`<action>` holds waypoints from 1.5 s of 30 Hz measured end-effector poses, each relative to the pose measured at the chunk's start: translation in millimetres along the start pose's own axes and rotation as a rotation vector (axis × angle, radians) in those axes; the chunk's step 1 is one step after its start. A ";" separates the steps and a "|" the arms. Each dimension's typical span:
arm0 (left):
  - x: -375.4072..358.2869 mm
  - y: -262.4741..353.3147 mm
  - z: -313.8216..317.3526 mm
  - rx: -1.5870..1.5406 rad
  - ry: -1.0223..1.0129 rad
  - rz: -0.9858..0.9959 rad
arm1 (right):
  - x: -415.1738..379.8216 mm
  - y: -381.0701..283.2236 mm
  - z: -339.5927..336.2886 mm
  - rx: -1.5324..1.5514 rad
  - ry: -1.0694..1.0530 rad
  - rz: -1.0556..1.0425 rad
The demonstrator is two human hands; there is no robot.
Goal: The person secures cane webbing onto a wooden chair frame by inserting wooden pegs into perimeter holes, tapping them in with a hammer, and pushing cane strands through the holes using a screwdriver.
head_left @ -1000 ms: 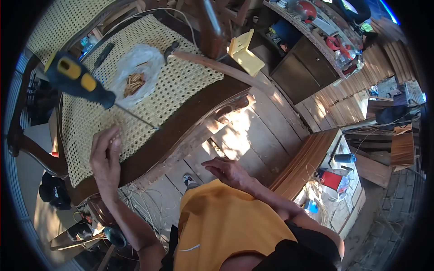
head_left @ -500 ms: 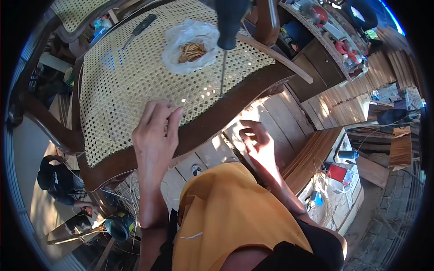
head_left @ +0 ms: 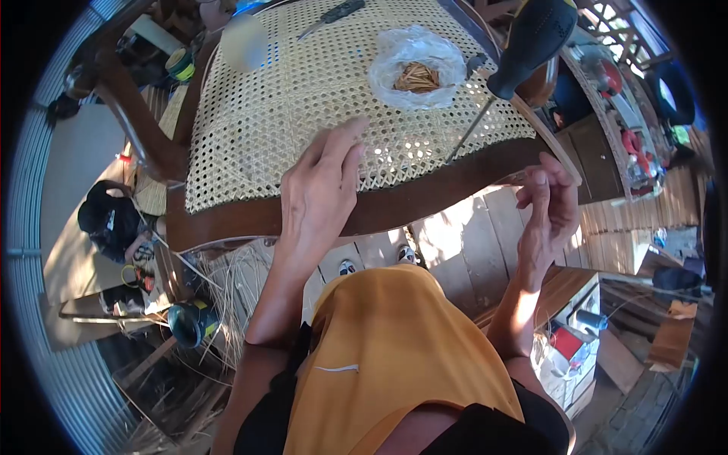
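Observation:
A chair seat of woven cane (head_left: 250, 144) in a dark wooden frame (head_left: 409, 205) lies in front of me. Over the near part of the cane is my left hand (head_left: 322, 174), its fingers stretched out and holding nothing visible. My right hand (head_left: 547, 205) is raised beside the frame's right end, fingers loosely bent and apart, nothing visible in them. A screwdriver (head_left: 535, 45) with a black and yellow handle stands tilted, its tip at the cane's near edge. A clear plastic bag (head_left: 383, 80) of small wooden pegs (head_left: 417, 78) rests on the cane.
A second dark-handled tool (head_left: 343, 10) lies on the far cane. A wooden strip (head_left: 561, 148) slants by the right corner. Another person (head_left: 114, 220) is low at the left, near loose cane strands (head_left: 235, 296). A cabinet (head_left: 588, 144) stands at the right.
The view has shifted, so the seat sits higher and further right. My right hand has risen to beside the frame's right end. My left hand stays over the cane, fingers more extended.

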State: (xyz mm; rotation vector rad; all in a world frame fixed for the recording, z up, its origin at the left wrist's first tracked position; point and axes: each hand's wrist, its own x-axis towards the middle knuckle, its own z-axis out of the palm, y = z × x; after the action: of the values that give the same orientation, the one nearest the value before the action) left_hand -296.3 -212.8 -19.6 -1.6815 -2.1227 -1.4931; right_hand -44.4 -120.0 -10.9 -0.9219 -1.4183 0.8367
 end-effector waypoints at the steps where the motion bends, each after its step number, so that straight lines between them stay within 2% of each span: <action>1: 1.2 1.8 -0.8 0.004 0.012 -0.029 | 6.6 -2.4 5.3 -0.021 -0.029 0.003; 3: 3.7 6.0 -3.6 0.012 0.036 -0.085 | 20.8 0.8 12.9 -0.025 -0.109 0.010; 6: 1.6 -0.6 -1.2 0.080 0.078 -0.034 | 41.0 -19.6 28.6 0.002 -0.218 0.036; 9: 1.1 -1.8 -2.6 0.173 0.062 -0.087 | 56.6 -36.1 39.5 0.109 -0.399 -0.057; 11: 3.3 -1.9 0.1 0.168 0.084 -0.051 | 68.0 -39.3 44.2 0.067 -0.453 -0.179; 14: 4.1 -4.6 0.7 0.208 0.148 0.016 | 78.8 -69.9 59.1 0.048 -0.472 -0.236; 16: 0.9 -18.4 9.5 0.159 0.302 0.122 | 77.2 -84.7 75.1 -0.039 -0.506 -0.305; 17: 0.5 -22.9 13.6 0.188 0.323 0.114 | 92.5 -68.3 62.5 -0.015 -0.625 -0.259; 21: -2.1 -20.9 11.9 0.169 0.316 0.054 | 115.0 -36.3 64.9 0.233 -0.553 -0.149; 23: -2.1 -17.0 10.5 0.133 0.303 0.049 | 117.5 -34.3 64.8 0.272 -0.591 -0.168; 27: -4.8 -16.1 7.3 0.074 0.214 0.044 | 109.9 -41.4 65.7 0.172 -0.591 -0.165; 31: -7.7 -19.6 13.0 0.050 0.264 0.066 | 104.8 -62.7 54.7 0.097 -0.682 -0.122; 33: -7.7 -23.5 21.4 0.098 0.288 0.112 | 121.6 -38.8 42.8 0.106 -0.640 -0.136; 34: -7.0 -23.4 17.5 0.121 0.300 0.135 | 118.8 -39.4 49.0 0.109 -0.619 -0.142; 35: -7.4 -22.1 13.6 0.092 0.184 0.099 | 114.7 -38.4 53.3 0.055 -0.560 -0.209; 37: -7.9 -23.2 16.2 0.047 0.228 0.137 | 102.4 -45.8 64.0 -0.089 -0.410 -0.199; 39: -7.5 -23.9 20.9 0.014 0.239 0.167 | 91.2 -55.6 66.9 -0.106 -0.385 -0.187; 41: -7.7 -24.6 22.0 -0.005 0.227 0.183 | 83.9 -64.6 65.2 0.004 -0.492 -0.181; 45: -8.7 -25.7 24.9 -0.002 0.235 0.202 | 71.5 -76.3 59.7 -0.046 -0.522 -0.165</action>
State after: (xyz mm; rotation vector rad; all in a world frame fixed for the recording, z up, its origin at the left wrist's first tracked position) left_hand -300.3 -200.5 -54.1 -1.5770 -1.7789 -1.5454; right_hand -108.5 -86.6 85.5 -0.6287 -1.9416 0.9631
